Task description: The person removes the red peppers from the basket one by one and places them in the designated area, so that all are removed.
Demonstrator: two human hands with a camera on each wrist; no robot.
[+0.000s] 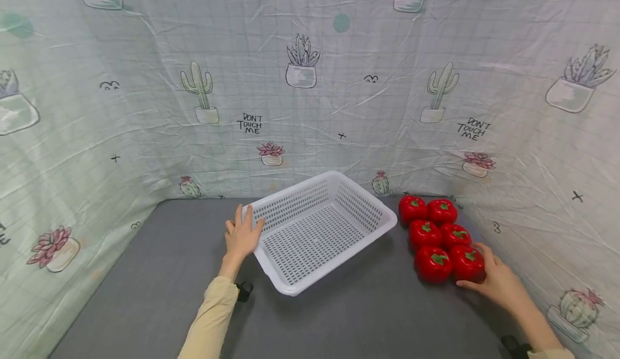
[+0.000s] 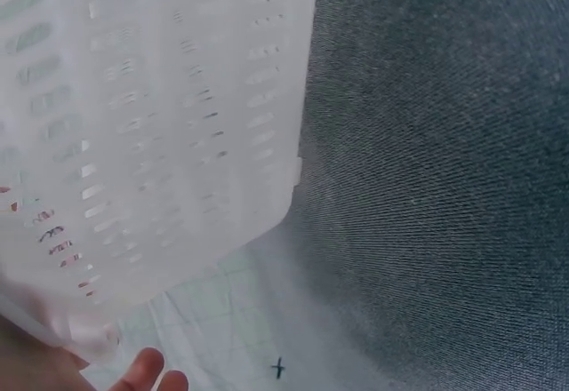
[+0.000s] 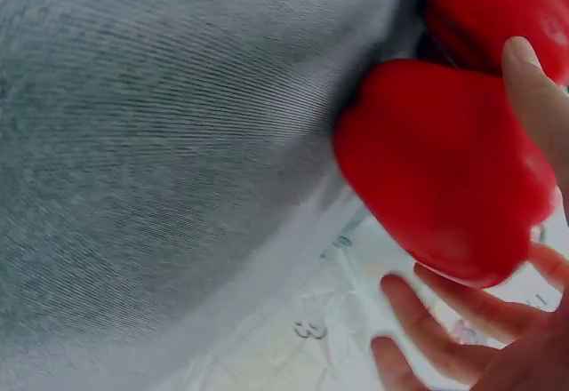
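Note:
My left hand (image 1: 243, 237) rests at the left rim of a white perforated plastic basket (image 1: 323, 254), its fingers spread and its thumb over the rim. In the left wrist view, the basket wall (image 2: 169, 115) fills the upper left, with fingertips (image 2: 147, 371) showing below it. My right hand (image 1: 499, 283) is around the nearest right red bell pepper (image 1: 466, 263), thumb on one side and spread fingers on the other. In the right wrist view, that pepper (image 3: 444, 169) sits between thumb and fingers, which are not closed tightly on it.
Several more red bell peppers (image 1: 433, 264) stand in two close columns right of the basket, on a grey cloth-covered table (image 1: 160, 294). A patterned sheet (image 1: 310, 127) hangs behind and along both sides.

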